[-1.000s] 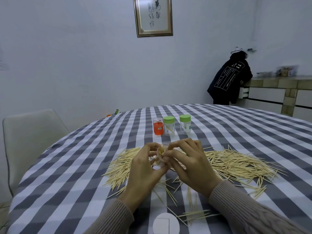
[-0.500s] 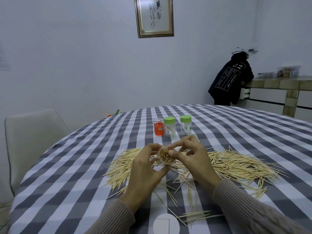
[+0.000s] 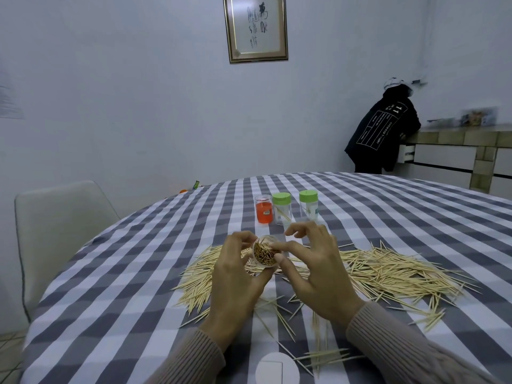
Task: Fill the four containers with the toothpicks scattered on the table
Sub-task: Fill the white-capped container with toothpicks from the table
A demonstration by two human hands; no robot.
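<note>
My left hand [image 3: 235,275] grips a small clear container [image 3: 265,253] tilted toward me, its open mouth packed with toothpick ends. My right hand [image 3: 315,267] is beside it, thumb and forefinger touching the toothpicks at the container's rim, other fingers raised. Loose toothpicks [image 3: 388,270] lie scattered over the checked tablecloth [image 3: 124,273] under and to the right of my hands. Farther back stand three containers: an orange one [image 3: 263,209] without a lid and two clear ones with green lids [image 3: 281,208] [image 3: 308,205].
A white round lid [image 3: 277,368] lies at the near table edge. A pale chair [image 3: 55,228] stands at the left. Another person in a dark jacket [image 3: 382,131] leans on a counter [image 3: 457,137] at the back right.
The container's mouth has turned toward me, showing the packed toothpicks. My right fingers have lifted and spread, with thumb and forefinger staying at the rim.
</note>
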